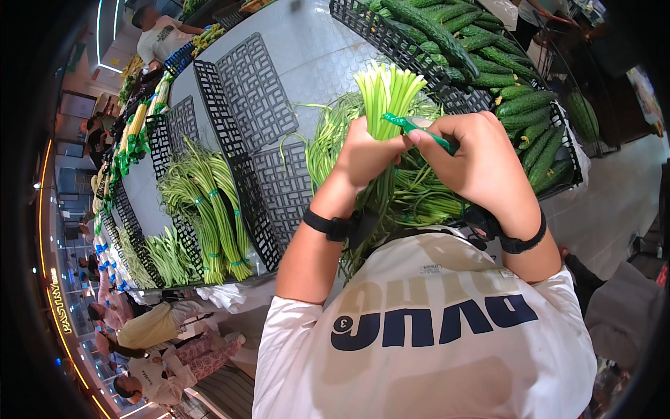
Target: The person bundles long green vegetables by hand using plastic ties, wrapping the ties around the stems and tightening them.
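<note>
My left hand (368,152) is wrapped round a bundle of garlic scapes (388,89), its pale cut ends pointing up and away from me. A green tape strip (417,128) runs from the front of the bundle toward my right hand (481,155), whose thumb and fingers pinch its other end. Whether the tape goes all the way round the stems cannot be seen. Behind and below my hands lies a loose heap of garlic scapes (427,201), with thin curling tips (328,136) spreading out on the left.
At the right, a black crate (574,167) is heaped with cucumbers (525,112). Black lattice dividers (234,164) stand on the left, beside taped scape bundles (220,213) and green beans (169,257). A person (164,42) is at the far left; others are lower left.
</note>
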`<state>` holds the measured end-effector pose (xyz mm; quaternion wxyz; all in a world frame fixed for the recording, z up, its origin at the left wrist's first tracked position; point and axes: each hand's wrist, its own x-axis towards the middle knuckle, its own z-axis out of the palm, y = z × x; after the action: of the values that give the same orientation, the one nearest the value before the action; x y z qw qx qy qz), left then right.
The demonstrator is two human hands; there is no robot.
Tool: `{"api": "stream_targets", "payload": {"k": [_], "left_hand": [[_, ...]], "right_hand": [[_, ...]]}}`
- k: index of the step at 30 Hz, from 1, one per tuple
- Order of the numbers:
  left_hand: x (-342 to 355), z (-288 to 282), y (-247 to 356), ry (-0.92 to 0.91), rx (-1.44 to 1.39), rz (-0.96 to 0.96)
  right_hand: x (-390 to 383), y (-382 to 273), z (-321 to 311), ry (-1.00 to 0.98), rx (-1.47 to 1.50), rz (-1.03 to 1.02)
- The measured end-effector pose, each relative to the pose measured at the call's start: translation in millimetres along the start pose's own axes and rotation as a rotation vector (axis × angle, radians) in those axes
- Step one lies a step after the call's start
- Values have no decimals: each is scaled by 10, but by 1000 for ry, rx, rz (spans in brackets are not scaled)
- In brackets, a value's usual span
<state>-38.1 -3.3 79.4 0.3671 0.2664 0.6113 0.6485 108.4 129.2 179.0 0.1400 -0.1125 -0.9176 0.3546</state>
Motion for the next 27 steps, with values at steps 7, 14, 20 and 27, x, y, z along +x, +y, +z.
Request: {"api": "stream_targets", "payload": {"k": [7,14,20,27], "left_hand": [[-19,-123,28,61,-102,-43],[-65,-98,100,50,-99,-43],[26,-31,-43,122,-40,25],[153,30,-192,110,-282,298]], "right_hand": [[-3,245,53,76,-108,-38],[0,222,41,81,-75,32],[-90,60,31,300,-50,-231],[12,-105,137,111,-41,-295]]}}
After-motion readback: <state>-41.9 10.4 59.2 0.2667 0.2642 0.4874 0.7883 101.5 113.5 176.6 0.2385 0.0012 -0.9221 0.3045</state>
